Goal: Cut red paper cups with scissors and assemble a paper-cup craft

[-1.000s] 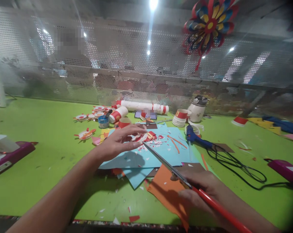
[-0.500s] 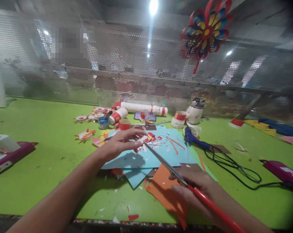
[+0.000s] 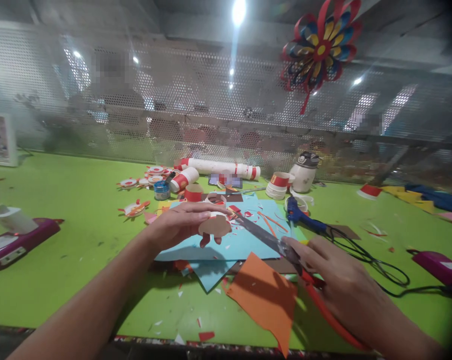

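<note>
My left hand (image 3: 179,223) is pinching a small cut-out piece of paper cup (image 3: 215,226), beige on the face turned to me with a white and red edge. Some fingertips show beneath the piece. In my right hand (image 3: 344,272) is a pair of scissors (image 3: 261,236) with red handles, its blades pointing left and forward. The scissor tips lie close to the upper right of the piece; whether they touch it I cannot tell. Below both hands lies light blue paper (image 3: 196,250) strewn with red and white scraps and orange strips (image 3: 268,223).
An orange sheet (image 3: 263,295) lies in front. A blue glue gun (image 3: 304,217) with a looped black cord stands right. Behind are a blue jar (image 3: 161,190), paper cups (image 3: 277,185), a long white tube (image 3: 218,166) and a bottle (image 3: 304,172). Purple power strips (image 3: 27,242) lie at both sides.
My left hand has turned the paper piece, so its beige face now shows. My right hand has moved right and slightly up, with the scissors turned to show the blades broader.
</note>
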Available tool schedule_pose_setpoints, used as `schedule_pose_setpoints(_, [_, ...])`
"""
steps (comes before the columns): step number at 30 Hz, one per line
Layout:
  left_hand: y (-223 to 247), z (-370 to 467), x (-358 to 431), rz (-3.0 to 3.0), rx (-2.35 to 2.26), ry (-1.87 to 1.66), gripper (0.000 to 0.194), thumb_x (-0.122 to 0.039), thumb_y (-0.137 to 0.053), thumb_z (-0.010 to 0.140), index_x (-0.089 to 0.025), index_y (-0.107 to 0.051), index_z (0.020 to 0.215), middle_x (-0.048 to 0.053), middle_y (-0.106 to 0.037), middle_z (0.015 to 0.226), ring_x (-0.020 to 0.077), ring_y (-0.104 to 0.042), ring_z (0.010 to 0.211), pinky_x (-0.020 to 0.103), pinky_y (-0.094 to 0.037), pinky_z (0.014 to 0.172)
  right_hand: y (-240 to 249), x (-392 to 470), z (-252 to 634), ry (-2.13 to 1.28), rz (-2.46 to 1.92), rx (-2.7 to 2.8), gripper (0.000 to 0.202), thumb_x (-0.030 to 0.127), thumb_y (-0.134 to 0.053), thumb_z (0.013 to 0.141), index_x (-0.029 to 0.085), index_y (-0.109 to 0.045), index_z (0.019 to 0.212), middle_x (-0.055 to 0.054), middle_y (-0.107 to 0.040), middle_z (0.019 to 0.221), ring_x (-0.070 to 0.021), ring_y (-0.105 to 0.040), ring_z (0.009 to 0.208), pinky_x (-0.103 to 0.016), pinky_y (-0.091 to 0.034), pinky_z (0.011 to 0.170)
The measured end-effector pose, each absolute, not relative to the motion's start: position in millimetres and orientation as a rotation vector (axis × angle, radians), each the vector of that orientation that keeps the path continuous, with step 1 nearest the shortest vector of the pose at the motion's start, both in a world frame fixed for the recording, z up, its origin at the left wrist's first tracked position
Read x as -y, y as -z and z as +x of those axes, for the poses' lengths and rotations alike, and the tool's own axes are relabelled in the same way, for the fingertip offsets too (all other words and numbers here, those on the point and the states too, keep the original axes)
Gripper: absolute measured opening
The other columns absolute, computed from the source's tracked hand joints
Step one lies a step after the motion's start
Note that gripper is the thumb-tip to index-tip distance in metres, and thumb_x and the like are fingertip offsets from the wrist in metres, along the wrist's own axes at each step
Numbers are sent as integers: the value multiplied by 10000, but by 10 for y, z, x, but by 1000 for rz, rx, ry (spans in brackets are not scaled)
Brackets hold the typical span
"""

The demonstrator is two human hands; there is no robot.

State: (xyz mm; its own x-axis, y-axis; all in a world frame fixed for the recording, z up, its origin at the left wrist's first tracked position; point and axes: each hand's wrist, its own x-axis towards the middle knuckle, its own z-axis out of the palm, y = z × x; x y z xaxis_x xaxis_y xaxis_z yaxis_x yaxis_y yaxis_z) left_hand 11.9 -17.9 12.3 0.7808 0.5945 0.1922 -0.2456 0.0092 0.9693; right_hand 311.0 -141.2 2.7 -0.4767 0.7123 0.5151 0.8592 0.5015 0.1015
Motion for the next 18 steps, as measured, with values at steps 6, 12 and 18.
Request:
schedule_pose_setpoints(6, [-107, 141, 181, 1339, -254, -632, 342, -327, -532, 869, -110, -677, 1090, 183, -692, 969, 241, -671, 731, 262, -455, 480, -168, 1415, 3149, 618, -1279, 2399, 461, 8, -370, 781, 113, -615, 1157, -74, -560, 724, -182, -546, 588, -299, -459, 530])
schedule_pose_setpoints(12, [-92, 148, 183, 1350, -248, -606, 342, -338, -511, 890, -92, -662, 1074, 187, -697, 944, 245, -683, 719, 256, -475, 471, -207, 1422, 3180, 531, -1318, 2454, 533, 41, -419, 719, 146, -579, 1216, -78, -596, 759, -201, -584, 609, -317, -505, 533])
schedule_pose_setpoints(18, [-80, 171, 210, 1349, -252, -587, 354, -326, -458, 923, -59, -668, 1021, 216, -715, 918, 242, -693, 665, 254, -466, 432, -231, 1403, 3137, 491, -1329, 2501, 512, 44, -411, 735, 151, -598, 1199, -97, -619, 793, -222, -610, 623, -341, -516, 537])
